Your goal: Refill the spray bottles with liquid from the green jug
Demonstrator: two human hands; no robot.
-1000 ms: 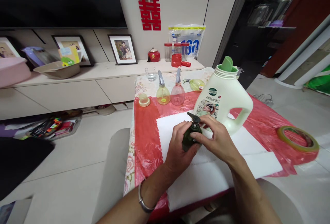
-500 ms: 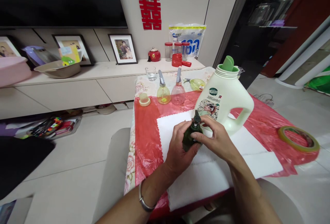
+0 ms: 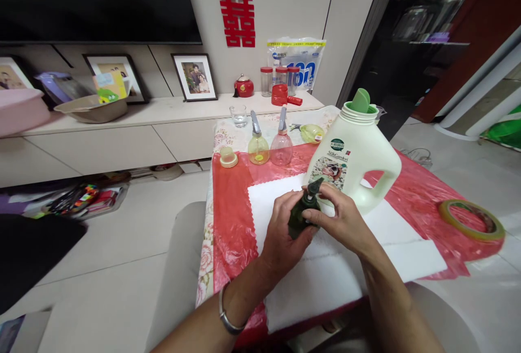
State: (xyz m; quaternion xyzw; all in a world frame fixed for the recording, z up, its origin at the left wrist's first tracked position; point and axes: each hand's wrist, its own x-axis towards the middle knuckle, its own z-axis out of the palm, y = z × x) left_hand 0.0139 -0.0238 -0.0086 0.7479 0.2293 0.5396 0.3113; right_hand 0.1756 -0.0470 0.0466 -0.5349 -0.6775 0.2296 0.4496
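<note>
A small dark green pump bottle [image 3: 299,217] is between my hands above the white cloth [image 3: 317,277]. My left hand [image 3: 280,228] is wrapped round its body from the left. The fingers of my right hand [image 3: 337,214] close on its upper part, just below the pump head [image 3: 314,186]. That nozzle points up and to the right. Right behind the hands stands a large pale green jug [image 3: 358,152] with a side handle and a printed label; a green piece [image 3: 360,101] sits in its mouth. My fingers cover part of the small bottle.
Yellow [image 3: 258,149] and pink [image 3: 281,149] spray bottles stand behind, near a glass of water [image 3: 239,116] and a pale cap [image 3: 228,158]. A deflated yellow bottle shape [image 3: 311,133] lies beyond. A tape roll [image 3: 471,219] rests at right on the red plastic sheet [image 3: 232,212].
The pump head has turned, its nozzle swinging to the right. Both hands keep nearly the same place on the bottle.
</note>
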